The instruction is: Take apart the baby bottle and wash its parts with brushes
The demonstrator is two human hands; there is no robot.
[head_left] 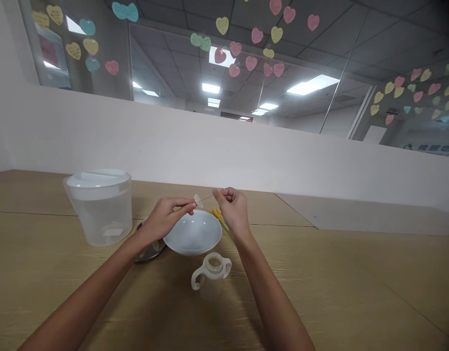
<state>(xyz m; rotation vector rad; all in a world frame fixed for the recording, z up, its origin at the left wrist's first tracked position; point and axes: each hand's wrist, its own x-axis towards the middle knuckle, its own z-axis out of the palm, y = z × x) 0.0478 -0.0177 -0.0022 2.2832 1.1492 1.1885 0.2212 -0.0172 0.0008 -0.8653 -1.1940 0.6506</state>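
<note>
Small translucent disc (198, 201) (thin rod (207, 198) at its face), tilted, above a white bowl (193, 234).

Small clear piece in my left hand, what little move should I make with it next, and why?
I'd probably hold the clear piece steady in your left hand and gently work the thin stick with your right hand: the stick appears to reach the piece, and both are above the white bowl.
</note>
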